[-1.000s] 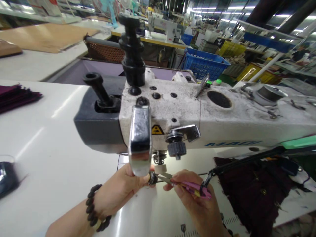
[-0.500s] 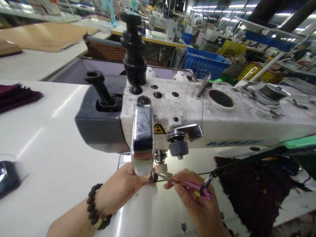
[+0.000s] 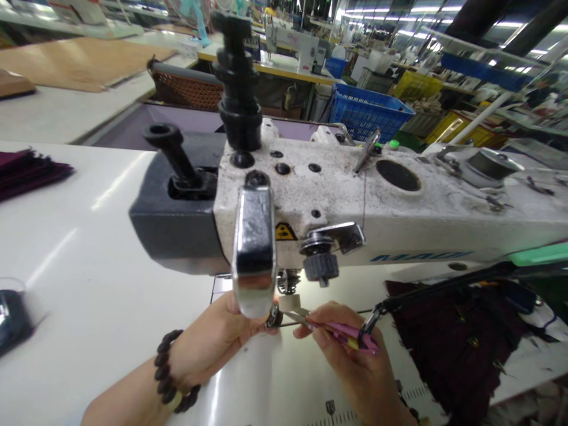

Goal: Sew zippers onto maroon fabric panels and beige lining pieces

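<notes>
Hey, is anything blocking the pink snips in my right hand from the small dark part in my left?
Nothing visible; the pink snips point toward the small dark part, tips close beside it.

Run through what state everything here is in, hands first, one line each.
Left hand: pinching the dark round part.
Right hand: closed around the pink-handled snips.
Dark round part: held at the fingertips.
Pink-handled snips: blades pointing toward the round part, seemingly slightly parted.
Sewing machine: upright; whether powered, cannot tell.
Purple cloths: stacked at the left.
Blue basket: upright, open-topped.
Beaded bracelet: worn on the left wrist.
</notes>
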A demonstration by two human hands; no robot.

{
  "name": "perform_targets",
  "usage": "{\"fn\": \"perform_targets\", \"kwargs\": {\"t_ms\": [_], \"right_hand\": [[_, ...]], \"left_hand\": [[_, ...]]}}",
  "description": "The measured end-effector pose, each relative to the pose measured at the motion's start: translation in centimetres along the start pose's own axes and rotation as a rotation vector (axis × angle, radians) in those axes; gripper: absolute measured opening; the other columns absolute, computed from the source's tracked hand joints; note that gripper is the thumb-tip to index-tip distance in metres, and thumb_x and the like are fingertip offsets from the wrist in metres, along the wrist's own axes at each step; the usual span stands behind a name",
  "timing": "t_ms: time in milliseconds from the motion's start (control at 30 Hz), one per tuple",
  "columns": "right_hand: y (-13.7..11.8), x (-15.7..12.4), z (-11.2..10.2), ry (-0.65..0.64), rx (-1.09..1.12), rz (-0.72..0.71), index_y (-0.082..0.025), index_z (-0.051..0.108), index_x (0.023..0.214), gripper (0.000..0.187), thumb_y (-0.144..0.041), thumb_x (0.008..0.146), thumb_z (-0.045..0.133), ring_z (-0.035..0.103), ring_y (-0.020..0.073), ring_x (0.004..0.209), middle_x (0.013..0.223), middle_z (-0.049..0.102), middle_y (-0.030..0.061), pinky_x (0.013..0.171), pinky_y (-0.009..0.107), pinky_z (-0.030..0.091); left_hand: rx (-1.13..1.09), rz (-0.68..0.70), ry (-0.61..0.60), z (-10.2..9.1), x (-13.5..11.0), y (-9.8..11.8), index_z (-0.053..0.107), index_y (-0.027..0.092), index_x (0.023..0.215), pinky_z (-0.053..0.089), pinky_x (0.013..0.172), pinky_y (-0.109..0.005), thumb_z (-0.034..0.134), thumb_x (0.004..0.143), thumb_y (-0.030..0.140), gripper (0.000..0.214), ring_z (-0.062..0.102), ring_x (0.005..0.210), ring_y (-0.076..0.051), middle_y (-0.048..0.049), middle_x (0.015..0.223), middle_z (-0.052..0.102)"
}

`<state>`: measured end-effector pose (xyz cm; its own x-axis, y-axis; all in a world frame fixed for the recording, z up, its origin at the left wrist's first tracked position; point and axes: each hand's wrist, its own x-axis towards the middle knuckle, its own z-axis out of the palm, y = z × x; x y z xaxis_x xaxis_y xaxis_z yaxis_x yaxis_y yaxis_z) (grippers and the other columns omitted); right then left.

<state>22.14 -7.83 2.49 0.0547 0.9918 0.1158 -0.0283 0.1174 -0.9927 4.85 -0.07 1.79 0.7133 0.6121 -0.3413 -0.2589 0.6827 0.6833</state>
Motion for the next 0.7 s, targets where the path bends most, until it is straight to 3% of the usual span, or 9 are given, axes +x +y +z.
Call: {"fn": "perform_targets", "kwargs": {"t_ms": [300, 467, 700], "right_hand": [[-0.4, 0.2, 0.2, -0.014, -0.036, -0.077, -0.022, 0.061, 0.094, 0.021, -0.008, 0.082, 0.051, 0.063, 0.0141, 0.076, 0.082, 0.064, 0.0025, 0.069, 0.026, 0.051], [-0.2, 0.2, 0.3, 0.007, -0.075, -0.094, -0.024, 0.061, 0.094, 0.021, -0.009, 0.083, 0.05, 0.061, 0.014, 0.072, 0.08, 0.063, 0.0022, 0.065, 0.027, 0.05], [-0.5, 1.5, -0.8, -0.017, -0.008, 0.066, -0.021, 0.061, 0.091, 0.011, -0.016, 0.083, 0.054, 0.066, 0.0141, 0.076, 0.083, 0.066, 0.0021, 0.069, 0.024, 0.053]], "left_hand": [[-0.031, 0.037, -0.026, 0.6, 0.0, 0.5, 0.071, 0.013, 0.077, 0.042, 0.065, -0.018, 0.073, 0.069, 0.02, 0.011, 0.053, 0.067, -0.01, -0.0023, 0.071, 0.063], [-0.036, 0.048, 0.027, 0.3, 0.0, 0.2, 0.071, 0.015, 0.08, 0.044, 0.073, -0.022, 0.074, 0.069, 0.023, 0.014, 0.056, 0.074, -0.013, -0.0034, 0.078, 0.065], [-0.053, -0.009, 0.151, 0.3, 0.3, -0.2, 0.069, 0.014, 0.084, 0.047, 0.076, -0.028, 0.078, 0.063, 0.025, 0.026, 0.061, 0.08, -0.018, -0.0054, 0.084, 0.066]]}}
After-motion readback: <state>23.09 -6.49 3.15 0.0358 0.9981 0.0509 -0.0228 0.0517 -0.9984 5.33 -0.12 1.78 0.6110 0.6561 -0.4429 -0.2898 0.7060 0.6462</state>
